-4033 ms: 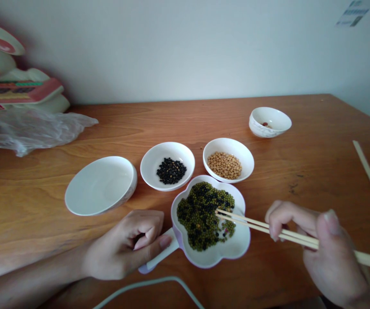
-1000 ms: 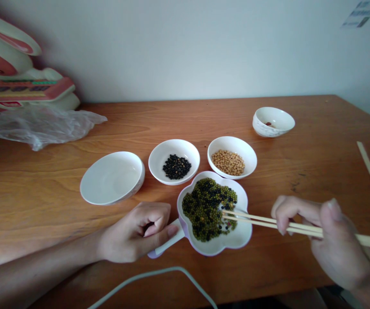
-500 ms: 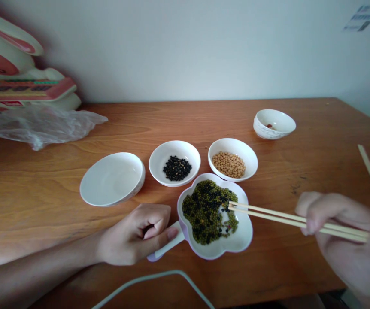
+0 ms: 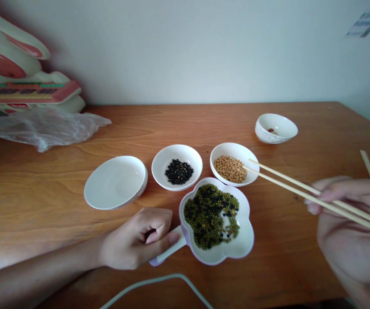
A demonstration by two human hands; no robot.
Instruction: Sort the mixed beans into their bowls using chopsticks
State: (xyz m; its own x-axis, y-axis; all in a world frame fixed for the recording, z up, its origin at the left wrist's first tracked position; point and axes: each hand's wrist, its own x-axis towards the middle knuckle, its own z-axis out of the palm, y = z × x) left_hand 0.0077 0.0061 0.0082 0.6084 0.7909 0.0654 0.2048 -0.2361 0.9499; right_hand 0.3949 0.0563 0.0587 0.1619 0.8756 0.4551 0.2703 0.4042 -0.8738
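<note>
Pinching the handle (image 4: 172, 245) of a flower-shaped dish (image 4: 244, 231), the left hand (image 4: 136, 240) has its fingers curled and its thumb pressed on top, clamped there at the dish's 8 o'clock. The dish sits on the wooden counter (image 4: 284, 270) and carries green beans (image 4: 204, 234) with black ones mixed among them. At its 3 o'clock, the right hand (image 4: 354, 223) has its fingers closed around a pair of chopsticks (image 4: 288, 186). Their tips are slightly apart over the right side of a white bowl of tan beans (image 4: 230, 168), at the dish's 1 o'clock; whether they grip a bean is too small to tell.

A bowl of black beans (image 4: 179, 171) sits at 11 o'clock, and a wider white bowl (image 4: 112, 182) at 10. Farther out at 1 o'clock stands a patterned bowl (image 4: 277, 128) with a few reddish-brown bits. A pale stick (image 4: 368, 164) lies at 2 o'clock, partly hidden by the right hand. Toward 10 o'clock, a clear plastic bag (image 4: 48, 128) lies before a rabbit-shaped toy (image 4: 30, 68). A pale cable (image 4: 153, 281) bends at 7 o'clock.
</note>
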